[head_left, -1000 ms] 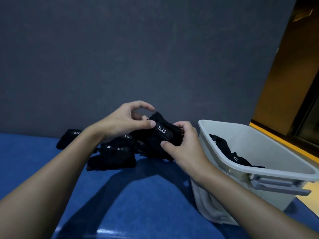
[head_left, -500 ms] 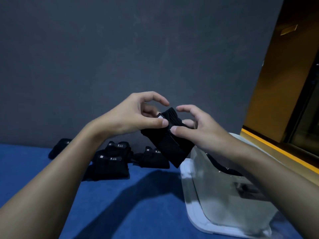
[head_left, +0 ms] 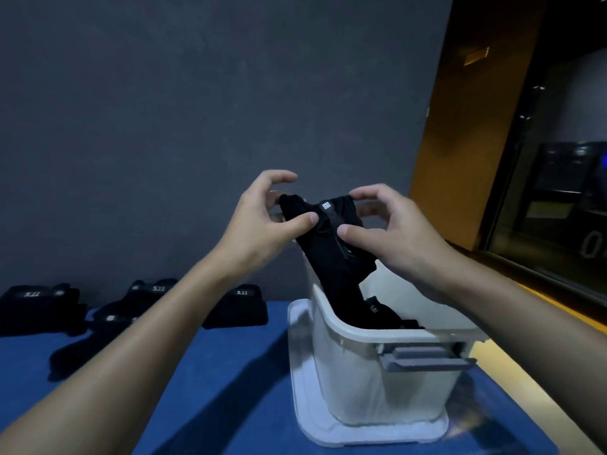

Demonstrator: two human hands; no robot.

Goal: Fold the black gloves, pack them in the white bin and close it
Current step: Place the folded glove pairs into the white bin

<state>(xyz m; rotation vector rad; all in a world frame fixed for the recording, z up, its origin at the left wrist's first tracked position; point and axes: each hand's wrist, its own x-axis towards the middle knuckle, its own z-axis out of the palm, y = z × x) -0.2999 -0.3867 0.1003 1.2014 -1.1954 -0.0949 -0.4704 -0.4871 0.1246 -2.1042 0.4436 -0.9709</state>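
Far left on the blue table [head_left: 230, 389] there's a row of black gloves [head_left: 36, 303] along the wall, a few showing a white 5.11 tag. The middle ones sit partly behind the left forearm, and it's so dark I can't tell how many there are.

Left hand [head_left: 262, 221] is up above the bin, thumb and fingers curled, pinching the left side of a glove [head_left: 331, 254]. Right hand [head_left: 394, 234] pinches the other side the same way, thumb on the front, fingers curled over the top edge. That glove has a small square logo near the top, and its lower end reaches down into the white bin [head_left: 361, 333].

The bin is open, with a grey latch [head_left: 427, 357] on the near side. Inside are the packed gloves [head_left: 384, 315], one with a small tag. They're mostly hidden by the near wall, and they blend into the glove hanging over them.

The bin stands on a flat white piece [head_left: 328, 435]; can't tell for sure if that's the lid. The right forearm covers the bin's right end.
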